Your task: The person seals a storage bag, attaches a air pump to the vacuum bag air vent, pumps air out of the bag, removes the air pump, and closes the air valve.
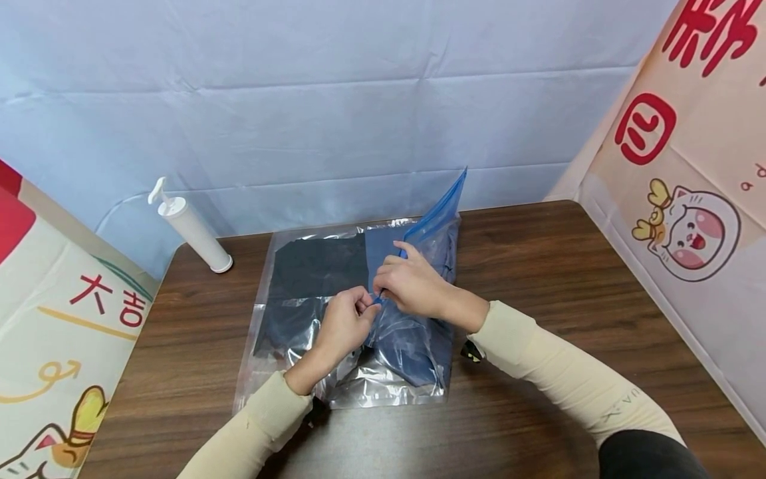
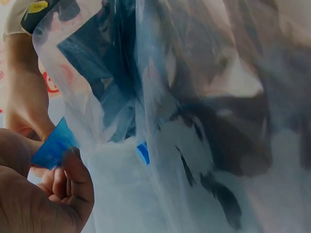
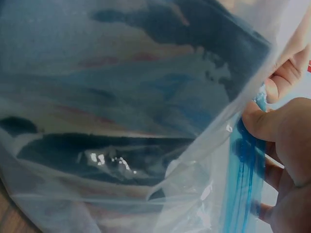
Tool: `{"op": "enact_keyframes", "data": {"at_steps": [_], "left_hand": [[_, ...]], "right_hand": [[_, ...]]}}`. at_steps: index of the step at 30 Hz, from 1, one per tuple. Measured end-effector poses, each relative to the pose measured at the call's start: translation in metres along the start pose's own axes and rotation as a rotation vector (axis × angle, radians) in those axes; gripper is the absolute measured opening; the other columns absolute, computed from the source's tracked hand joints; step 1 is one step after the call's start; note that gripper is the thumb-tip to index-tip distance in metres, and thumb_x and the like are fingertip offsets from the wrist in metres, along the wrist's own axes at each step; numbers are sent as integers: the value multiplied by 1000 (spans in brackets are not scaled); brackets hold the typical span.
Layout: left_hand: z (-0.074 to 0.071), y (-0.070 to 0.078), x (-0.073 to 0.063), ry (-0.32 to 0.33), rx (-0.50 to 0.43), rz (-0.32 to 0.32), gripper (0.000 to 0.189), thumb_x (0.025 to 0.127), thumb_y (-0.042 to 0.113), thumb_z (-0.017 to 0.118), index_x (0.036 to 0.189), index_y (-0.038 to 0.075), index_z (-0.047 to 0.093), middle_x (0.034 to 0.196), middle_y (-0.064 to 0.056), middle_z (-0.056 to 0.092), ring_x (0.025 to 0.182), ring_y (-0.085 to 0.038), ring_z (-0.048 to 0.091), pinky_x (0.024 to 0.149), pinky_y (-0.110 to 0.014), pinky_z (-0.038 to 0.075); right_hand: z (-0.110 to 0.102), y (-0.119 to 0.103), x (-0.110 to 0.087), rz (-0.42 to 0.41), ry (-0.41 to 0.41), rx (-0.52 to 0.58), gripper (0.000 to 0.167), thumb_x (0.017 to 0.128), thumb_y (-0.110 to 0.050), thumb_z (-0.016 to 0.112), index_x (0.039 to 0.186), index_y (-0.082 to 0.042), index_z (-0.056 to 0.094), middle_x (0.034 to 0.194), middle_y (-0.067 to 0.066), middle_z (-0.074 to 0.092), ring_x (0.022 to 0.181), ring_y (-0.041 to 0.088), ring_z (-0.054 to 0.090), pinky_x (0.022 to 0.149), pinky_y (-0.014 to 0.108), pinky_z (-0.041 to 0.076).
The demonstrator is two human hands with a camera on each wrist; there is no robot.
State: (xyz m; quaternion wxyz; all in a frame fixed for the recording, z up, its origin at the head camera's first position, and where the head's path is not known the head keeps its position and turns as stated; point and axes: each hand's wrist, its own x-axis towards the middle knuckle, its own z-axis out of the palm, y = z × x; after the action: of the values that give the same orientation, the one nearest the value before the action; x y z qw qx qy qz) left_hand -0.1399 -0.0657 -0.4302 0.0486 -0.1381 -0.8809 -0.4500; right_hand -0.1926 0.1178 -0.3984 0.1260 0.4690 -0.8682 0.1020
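We see the clear zip-seal bag (image 1: pixel 397 394) lying on the wood-grain bench (image 1: pixel 526 266), dark folded cloth (image 1: pixel 320 266) showing through its plastic. Its blue zip strip (image 1: pixel 441 203) slants across the bag's right half, the far end raised above it. Over the bag, both hands grasp that strip close together: we find the left hand (image 1: pixel 346 319) pinching its near end and the right hand (image 1: pixel 415 283) gripping just beside, thumb on the strip. Left of the bag we see a white hand pump (image 1: pixel 200 233) standing.
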Motion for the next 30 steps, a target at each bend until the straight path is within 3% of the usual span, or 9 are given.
{"op": "enact_keyframes", "data": {"at_steps": [7,12,20,30], "left_hand": [[-1,-3,-3,-10,-20,19,10,92,8,72,85,9,65,74,1,61,62,-11,53,61,-28,48],[-3,-4,-4,16,-14,8,7,90,7,71,85,8,67,73,1,63,61,-11,56,60,-28,50],[-1,-3,-5,12,26,23,9,91,4,73,84,6,68,72,1,62,60,-8,54,58,-25,49],[1,-1,-5,61,5,53,13,88,1,75,80,5,67,70,1,61,58,-6,53,56,-23,47]], "right_hand": [[-8,4,-1,52,-35,62,10,89,-11,80,92,-19,76,91,-8,72,96,17,64,118,63,22],[-11,4,0,63,-52,67,6,90,-17,80,92,-21,76,93,-8,72,99,17,64,118,64,20],[-9,5,0,22,-66,129,4,91,-19,80,90,-21,76,92,-9,70,96,15,62,118,67,17],[-1,7,-3,-61,-12,122,9,92,-10,77,91,-17,73,91,-6,69,93,16,62,118,65,19]]}}
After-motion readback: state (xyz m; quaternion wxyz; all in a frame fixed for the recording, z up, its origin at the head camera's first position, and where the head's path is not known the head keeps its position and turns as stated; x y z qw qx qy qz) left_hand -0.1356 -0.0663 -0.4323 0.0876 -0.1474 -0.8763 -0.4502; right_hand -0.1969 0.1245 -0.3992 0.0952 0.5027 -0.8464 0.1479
